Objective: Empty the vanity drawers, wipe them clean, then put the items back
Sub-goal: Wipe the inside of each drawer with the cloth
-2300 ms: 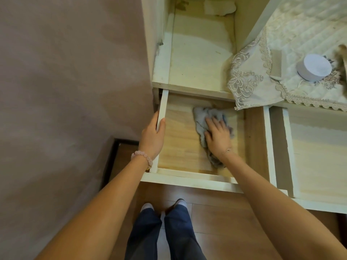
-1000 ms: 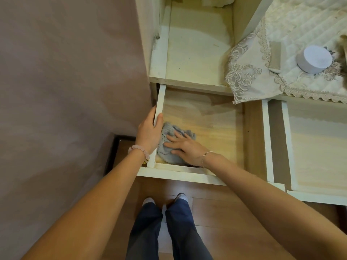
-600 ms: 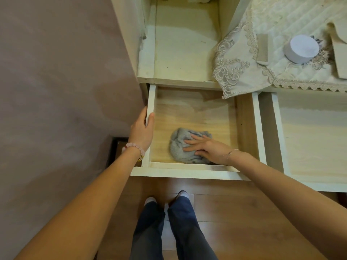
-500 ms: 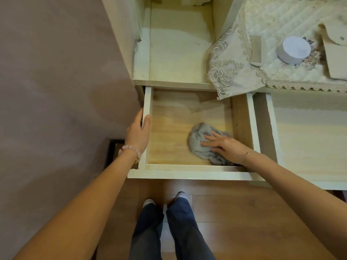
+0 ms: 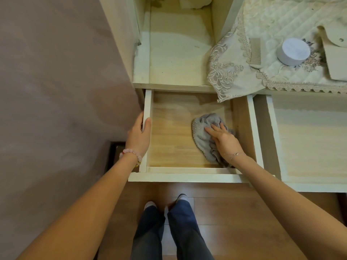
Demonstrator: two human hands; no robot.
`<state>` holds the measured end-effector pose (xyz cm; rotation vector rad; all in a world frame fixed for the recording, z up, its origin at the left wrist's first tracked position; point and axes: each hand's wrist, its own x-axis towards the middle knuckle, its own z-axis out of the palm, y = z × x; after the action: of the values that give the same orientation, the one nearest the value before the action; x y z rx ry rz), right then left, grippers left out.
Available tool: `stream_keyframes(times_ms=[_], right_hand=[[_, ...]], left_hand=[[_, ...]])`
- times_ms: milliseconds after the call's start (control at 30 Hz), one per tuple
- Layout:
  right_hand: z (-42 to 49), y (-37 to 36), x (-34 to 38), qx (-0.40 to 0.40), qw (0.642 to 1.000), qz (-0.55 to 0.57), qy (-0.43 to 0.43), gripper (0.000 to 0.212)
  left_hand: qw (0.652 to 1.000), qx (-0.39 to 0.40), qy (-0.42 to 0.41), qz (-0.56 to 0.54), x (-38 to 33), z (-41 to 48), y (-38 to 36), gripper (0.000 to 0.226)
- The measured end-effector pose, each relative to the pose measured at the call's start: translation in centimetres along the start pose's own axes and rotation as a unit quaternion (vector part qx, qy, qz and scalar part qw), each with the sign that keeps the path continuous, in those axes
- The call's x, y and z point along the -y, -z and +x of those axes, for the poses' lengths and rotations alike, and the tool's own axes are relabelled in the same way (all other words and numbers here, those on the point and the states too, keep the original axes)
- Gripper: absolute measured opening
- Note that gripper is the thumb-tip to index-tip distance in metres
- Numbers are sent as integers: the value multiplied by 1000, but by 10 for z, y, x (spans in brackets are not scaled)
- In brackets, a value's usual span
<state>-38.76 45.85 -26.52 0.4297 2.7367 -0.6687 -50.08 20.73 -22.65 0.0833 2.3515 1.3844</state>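
The cloth (image 5: 203,136) lies in the right half of the drawer (image 5: 187,177), under the right hand (image 5: 226,142), while the left hand (image 5: 138,136) grips its left wall. A second drawer (image 5: 309,139) stands just right of it. Behind them, a runner (image 5: 231,76) bears a comb (image 5: 255,51) and a round box (image 5: 293,51).

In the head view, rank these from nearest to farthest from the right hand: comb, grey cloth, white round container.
1. grey cloth: directly under the right hand, on the floor of the open drawer.
2. comb: up on the lace cover, beyond the drawer.
3. white round container: on the same cover, further right than the comb.
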Motion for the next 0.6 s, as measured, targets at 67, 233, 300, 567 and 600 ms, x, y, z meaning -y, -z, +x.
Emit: stream_keyframes(times_ms=[67,233,300,567,600], right_hand=[[15,2,0,-10,1000,-10,13,50],[73,11,2,-72,997,-11,-32,48],[90,18,-2,-78,995,30,-54,48],[77,13,-7,-93,995,16,28,45],[71,13,-4,-88,995,16,35,44]], left_hand=[[1000,1,0,2,0,0,0,43],[1000,5,2,-7,-4,-3,1,44],[1000,5,4,-11,-5,-3,1,44],[1000,6,2,-10,-6,-3,3,42],[1000,7,3,-8,-7,-4,3,42]])
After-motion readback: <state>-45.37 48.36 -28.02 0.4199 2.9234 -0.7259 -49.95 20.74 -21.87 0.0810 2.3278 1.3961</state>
